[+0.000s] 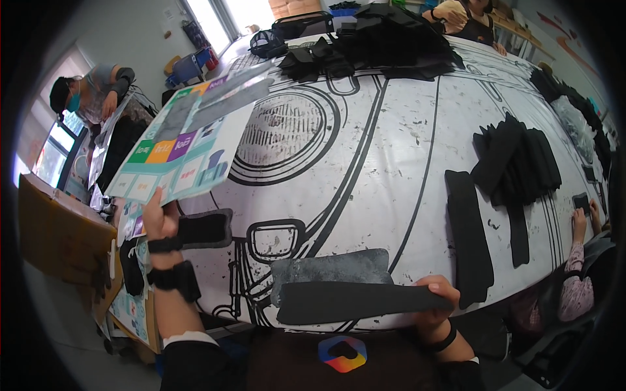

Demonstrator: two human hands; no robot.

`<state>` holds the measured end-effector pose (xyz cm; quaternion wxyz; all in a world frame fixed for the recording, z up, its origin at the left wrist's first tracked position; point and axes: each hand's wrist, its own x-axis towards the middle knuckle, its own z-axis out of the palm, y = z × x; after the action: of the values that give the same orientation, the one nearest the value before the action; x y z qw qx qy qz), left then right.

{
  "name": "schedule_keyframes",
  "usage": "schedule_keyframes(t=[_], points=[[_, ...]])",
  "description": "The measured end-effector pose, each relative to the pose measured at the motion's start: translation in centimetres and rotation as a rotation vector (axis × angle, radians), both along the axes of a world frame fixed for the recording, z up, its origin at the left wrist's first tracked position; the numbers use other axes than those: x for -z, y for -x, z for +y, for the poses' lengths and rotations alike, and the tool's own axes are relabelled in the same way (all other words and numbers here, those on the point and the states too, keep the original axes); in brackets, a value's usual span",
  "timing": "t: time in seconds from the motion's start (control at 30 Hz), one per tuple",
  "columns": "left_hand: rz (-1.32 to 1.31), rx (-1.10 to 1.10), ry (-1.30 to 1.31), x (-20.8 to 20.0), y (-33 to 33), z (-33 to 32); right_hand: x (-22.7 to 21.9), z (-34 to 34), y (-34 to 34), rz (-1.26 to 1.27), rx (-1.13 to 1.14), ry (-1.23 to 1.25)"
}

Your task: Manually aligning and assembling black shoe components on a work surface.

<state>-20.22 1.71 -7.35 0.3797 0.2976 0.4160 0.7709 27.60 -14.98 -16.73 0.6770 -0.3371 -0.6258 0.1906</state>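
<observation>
My left hand [161,218] grips the near edge of a colourful printed sheet [202,173], which is raised and tilted over the left side of the table. Grey patches [231,96] lie across the sheet's far part. My right hand [435,296] is closed on the right end of a long black fabric strip [352,304] near the table's front edge. Beneath and behind that strip lies a grey, worn-looking rectangular piece [332,268]. A dark rectangular pad [205,228] with a grey border rests beside my left wrist.
Long black strips [468,238] lie right of my right hand, with a fanned pile of strips [518,163] beyond. A large black fabric heap [398,42] covers the far table. Co-workers sit left, far and right; one's hands [579,221] hold a small dark piece. Cardboard [62,225] stands left.
</observation>
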Motion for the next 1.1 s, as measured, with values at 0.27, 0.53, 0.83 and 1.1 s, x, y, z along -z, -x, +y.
schedule_keyframes(t=[0.27, 0.53, 0.83, 1.1], points=[[-0.005, 0.42, -0.036, -6.3, -11.0, 4.2, 0.0, 0.3, -0.4, -0.027, -0.111, -0.069], [-0.182, 0.737, -0.092, -7.5, -37.6, 16.7, 0.1, 0.4, -0.7, 0.003, 0.068, -0.093], [-0.119, 0.699, 0.029, -7.2, -55.6, 18.9, 1.1, -0.3, 0.8, 0.303, 0.109, -0.016], [0.08, 1.119, 0.137, -7.3, -53.9, 18.0, 0.7, -0.2, -0.3, 0.261, 0.049, 0.012]])
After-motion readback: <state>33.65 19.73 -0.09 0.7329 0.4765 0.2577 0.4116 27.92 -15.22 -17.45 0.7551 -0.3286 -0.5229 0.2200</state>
